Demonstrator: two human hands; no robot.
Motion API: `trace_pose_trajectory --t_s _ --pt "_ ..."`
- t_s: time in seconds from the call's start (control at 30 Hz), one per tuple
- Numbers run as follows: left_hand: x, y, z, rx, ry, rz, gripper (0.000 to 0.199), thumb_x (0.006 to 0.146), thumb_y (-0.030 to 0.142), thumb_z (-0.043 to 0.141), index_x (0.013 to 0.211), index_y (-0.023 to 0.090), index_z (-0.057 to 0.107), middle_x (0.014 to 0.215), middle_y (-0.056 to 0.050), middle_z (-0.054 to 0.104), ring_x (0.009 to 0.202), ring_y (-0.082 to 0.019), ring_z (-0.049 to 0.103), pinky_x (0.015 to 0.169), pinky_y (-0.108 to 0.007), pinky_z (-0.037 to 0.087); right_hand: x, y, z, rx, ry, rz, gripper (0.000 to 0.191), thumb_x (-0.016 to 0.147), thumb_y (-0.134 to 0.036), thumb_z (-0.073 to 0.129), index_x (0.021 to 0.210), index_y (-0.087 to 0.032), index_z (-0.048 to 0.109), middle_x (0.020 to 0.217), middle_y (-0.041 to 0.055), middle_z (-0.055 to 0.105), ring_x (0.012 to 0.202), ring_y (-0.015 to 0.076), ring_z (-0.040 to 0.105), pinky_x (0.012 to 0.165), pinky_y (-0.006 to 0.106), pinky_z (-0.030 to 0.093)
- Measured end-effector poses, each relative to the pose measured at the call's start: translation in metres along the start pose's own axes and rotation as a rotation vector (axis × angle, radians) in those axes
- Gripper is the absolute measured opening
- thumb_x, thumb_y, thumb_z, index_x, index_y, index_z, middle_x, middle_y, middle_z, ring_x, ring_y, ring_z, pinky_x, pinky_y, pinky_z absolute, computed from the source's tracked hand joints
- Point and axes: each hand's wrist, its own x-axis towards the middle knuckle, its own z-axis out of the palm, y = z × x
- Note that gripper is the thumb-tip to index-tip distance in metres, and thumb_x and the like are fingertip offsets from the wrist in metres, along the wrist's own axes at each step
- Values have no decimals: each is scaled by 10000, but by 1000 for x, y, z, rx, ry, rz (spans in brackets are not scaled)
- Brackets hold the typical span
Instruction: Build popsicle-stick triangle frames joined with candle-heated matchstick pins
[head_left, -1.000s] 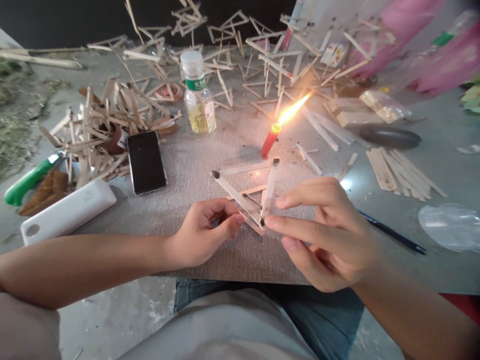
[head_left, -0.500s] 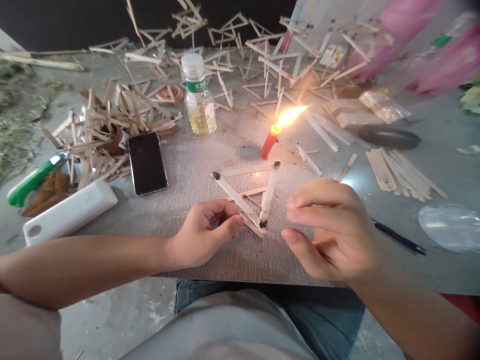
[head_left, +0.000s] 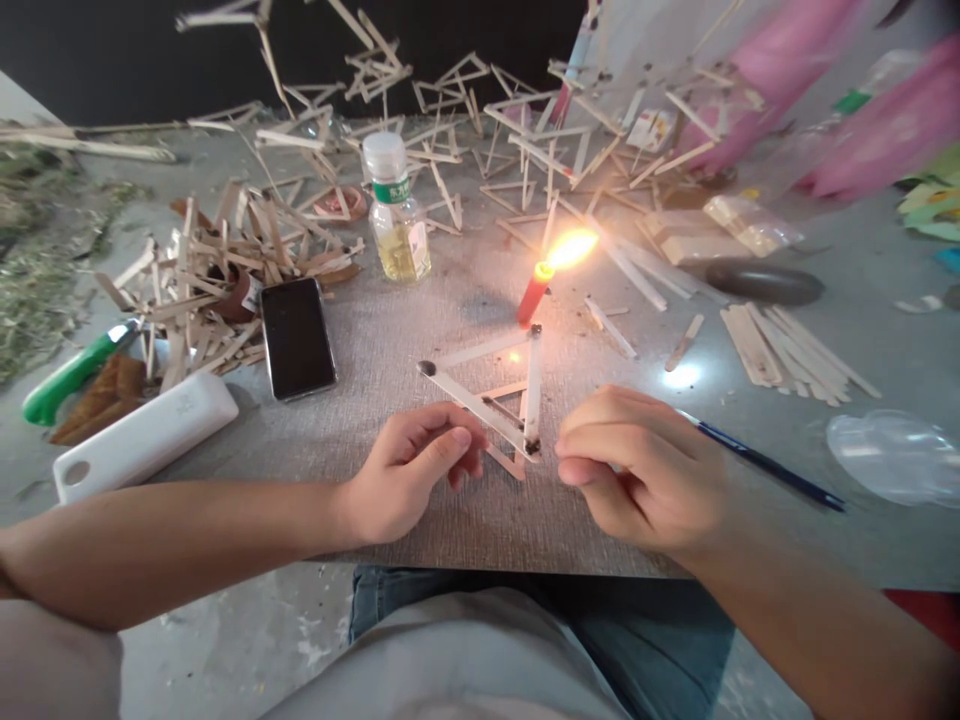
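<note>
A frame of wooden sticks (head_left: pixel 480 408) with dark, charred corners lies in the middle of the table, one triangle above other sticks. My left hand (head_left: pixel 420 465) is curled at its left side, thumb and index finger near the lower sticks; whether it grips one is hard to see. My right hand (head_left: pixel 637 470) is just right of the frame's near corner, thumb and fingertips pressed together, and anything between them is hidden. Behind the frame a red candle (head_left: pixel 534 296) burns, tilted, its flame blown to the right.
A phone (head_left: pixel 298 338), a white power bank (head_left: pixel 150 435) and a green-handled tool (head_left: pixel 71 380) lie left. A bottle (head_left: pixel 401 235) stands behind. Loose sticks (head_left: pixel 795 350), a pen (head_left: pixel 772 465) and a plastic lid (head_left: pixel 892 455) lie right. Stick structures (head_left: pixel 525 140) fill the back.
My right hand's thumb and fingertips have closed together and moved slightly left and down. The stick triangle has turned a little. The view has shifted slightly.
</note>
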Motion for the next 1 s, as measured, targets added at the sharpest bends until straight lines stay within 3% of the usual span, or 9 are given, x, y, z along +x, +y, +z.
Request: trace_pose_trajectory --t_s 0.3,0.47,0.63,0.77,1.0 --pt "1 8 9 -173 -93 30 259 947 391 740 992 136 723 828 -80 737 695 -134 642 606 -225 546 -3 -5 0 91 89 159 273 885 10 649 1038 -214 621 868 26 772 765 146 762 657 263 621" --pt "5 20 23 -141 -41 -46 407 858 515 820 882 123 715 770 -76 737 613 -116 630 562 -218 548 3 -5 -2 83 116 87 348 812 -16 772 1043 -239 640 849 3 785 712 151 740 628 281 625" --pt "8 24 28 -113 -26 -121 392 815 486 864 805 124 714 682 -43 716 543 -94 600 502 -197 530 6 -5 -3 31 108 20 263 832 -82 812 1005 -232 683 795 5 749 678 152 700 615 301 620" --pt "9 23 27 -52 9 -139 394 837 504 837 810 127 727 663 -38 724 512 -91 594 489 -205 534 3 -4 -3 34 49 14 182 901 -96 738 1003 -242 702 812 10 758 693 151 705 629 302 614" --pt "9 23 26 -38 7 -129 391 825 501 849 828 126 735 658 -37 724 510 -84 582 479 -193 528 2 -6 -4 -48 47 19 265 906 -25 647 1061 -226 721 866 30 757 722 154 686 651 301 593"
